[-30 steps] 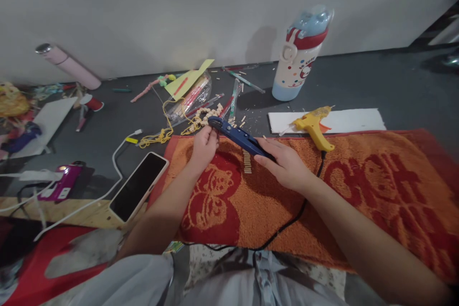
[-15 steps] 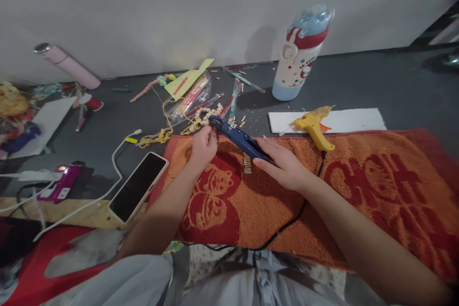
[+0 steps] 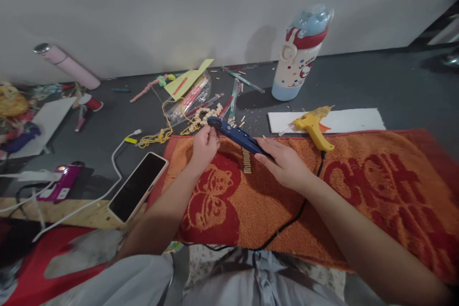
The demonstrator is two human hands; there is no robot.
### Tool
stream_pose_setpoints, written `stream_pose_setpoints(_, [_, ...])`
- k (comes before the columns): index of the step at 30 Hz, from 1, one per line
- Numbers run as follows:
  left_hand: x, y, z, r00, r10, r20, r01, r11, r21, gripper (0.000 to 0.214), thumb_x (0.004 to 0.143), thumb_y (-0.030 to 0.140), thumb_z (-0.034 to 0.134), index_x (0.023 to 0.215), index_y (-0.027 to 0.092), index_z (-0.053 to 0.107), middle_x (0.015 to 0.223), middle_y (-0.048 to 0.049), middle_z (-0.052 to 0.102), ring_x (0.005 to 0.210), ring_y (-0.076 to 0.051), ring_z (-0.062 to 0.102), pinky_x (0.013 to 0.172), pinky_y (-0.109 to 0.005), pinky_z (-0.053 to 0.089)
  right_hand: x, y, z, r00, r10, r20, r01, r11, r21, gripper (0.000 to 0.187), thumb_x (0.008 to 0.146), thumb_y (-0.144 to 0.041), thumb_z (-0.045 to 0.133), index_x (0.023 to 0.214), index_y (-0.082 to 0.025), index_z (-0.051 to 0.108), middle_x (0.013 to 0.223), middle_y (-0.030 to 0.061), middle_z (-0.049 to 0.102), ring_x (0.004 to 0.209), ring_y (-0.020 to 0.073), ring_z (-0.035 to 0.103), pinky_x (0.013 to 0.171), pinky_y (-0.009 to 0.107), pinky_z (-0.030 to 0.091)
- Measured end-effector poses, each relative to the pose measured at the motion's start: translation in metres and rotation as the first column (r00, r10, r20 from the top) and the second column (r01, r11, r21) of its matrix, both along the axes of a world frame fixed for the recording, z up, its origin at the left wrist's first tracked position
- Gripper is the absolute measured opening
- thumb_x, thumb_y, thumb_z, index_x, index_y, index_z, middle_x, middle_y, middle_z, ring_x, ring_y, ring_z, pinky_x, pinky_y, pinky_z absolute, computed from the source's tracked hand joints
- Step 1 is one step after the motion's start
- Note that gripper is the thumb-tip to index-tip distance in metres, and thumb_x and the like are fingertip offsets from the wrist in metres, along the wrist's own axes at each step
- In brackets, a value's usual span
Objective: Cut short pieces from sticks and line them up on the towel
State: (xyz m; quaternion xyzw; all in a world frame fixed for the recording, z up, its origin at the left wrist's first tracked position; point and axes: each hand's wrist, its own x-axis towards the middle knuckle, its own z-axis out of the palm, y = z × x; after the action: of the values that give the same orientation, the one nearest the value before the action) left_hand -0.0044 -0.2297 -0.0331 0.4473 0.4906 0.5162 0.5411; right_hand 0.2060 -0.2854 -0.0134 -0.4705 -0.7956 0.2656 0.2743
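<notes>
1. The right hand (image 3: 285, 160) grips the handles of the blue tool (image 3: 236, 135) above the far part of the orange towel (image 3: 272, 201).
2. The left hand (image 3: 206, 143) is above the towel's far left part. Its fingers are curled closed by the tool's round head. I cannot tell if they pinch something.
3. What looks done: small pale sticks (image 3: 247, 162) lie side by side in a neat row on the towel. More pale bits (image 3: 243, 119) are scattered past its far edge, so some cutting seems done.
4. What looks left: a clear bag (image 3: 195, 98) of long sticks lies beyond the towel. Those seem uncut. I cannot tell how many short ones are enough.
5. The tool is dark blue, long and slim, with shiny dots like rivets. It slants across the towel's far edge, and its handles look close together.
</notes>
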Motion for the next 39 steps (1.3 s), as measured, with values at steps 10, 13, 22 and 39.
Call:
stream_pose_setpoints(10, [0.0, 0.002, -0.005, 0.995, -0.058, -0.08, 0.074, 0.974, 0.216, 0.038, 0.079, 0.055, 0.052, 0.067, 0.019, 0.045, 0.046, 0.0087, 0.024, 0.036, -0.004, 0.023, 0.034, -0.018, 0.021, -0.002, 0.004, -0.008, 0.893, -0.117, -0.435, -0.057, 0.929, -0.366, 0.039, 0.087, -0.039, 0.044, 0.111, -0.013, 0.061, 0.075, 0.0036, 0.059, 0.066, 0.0156, 0.054, 0.063, 0.029, 0.044])
stream_pose_setpoints(13, [0.0, 0.001, -0.004, 0.993, -0.065, -0.097, 0.087, 0.964, 0.251, 0.035, 0.082, 0.052, 0.05, 0.071, 0.019, 0.048, 0.045, 0.0086, 0.023, 0.036, -0.004, 0.022, 0.036, -0.019, 0.021, -0.002, 0.007, -0.01, 0.827, -0.191, -0.528, -0.097, 0.878, -0.47, 0.044, 0.083, -0.042, 0.049, 0.112, -0.011, 0.061, 0.067, 0.0004, 0.052, 0.056, 0.0116, 0.046, 0.055, 0.026, 0.039])
stream_pose_setpoints(22, [-0.008, 0.006, -0.011, 0.91, 0.129, -0.394, 0.03, 0.927, 0.373, 0.028, 0.087, 0.043, 0.045, 0.074, 0.019, 0.05, 0.053, 0.0034, 0.043, 0.048, -0.009, 0.041, 0.047, -0.023, 0.035, -0.002, 0.002, -0.006, 0.867, -0.088, -0.491, -0.11, 0.926, -0.36, 0.048, 0.083, -0.046, 0.053, 0.122, -0.018, 0.054, 0.121, 0.0076, 0.06, 0.111, 0.0223, 0.054, 0.096, 0.036, 0.04])
stream_pose_setpoints(39, [-0.011, 0.005, -0.011, 0.801, 0.24, -0.549, 0.032, 0.897, 0.44, 0.012, 0.083, 0.025, 0.048, 0.079, 0.018, 0.057, 0.067, -0.0019, 0.06, 0.065, -0.014, 0.055, 0.061, -0.027, 0.044, 0.002, -0.001, -0.005, 0.996, 0.088, -0.004, -0.088, 0.994, 0.058, 0.054, 0.088, -0.049, 0.042, 0.128, -0.013, 0.044, 0.126, 0.0163, 0.055, 0.117, 0.0306, 0.051, 0.097, 0.046, 0.042])
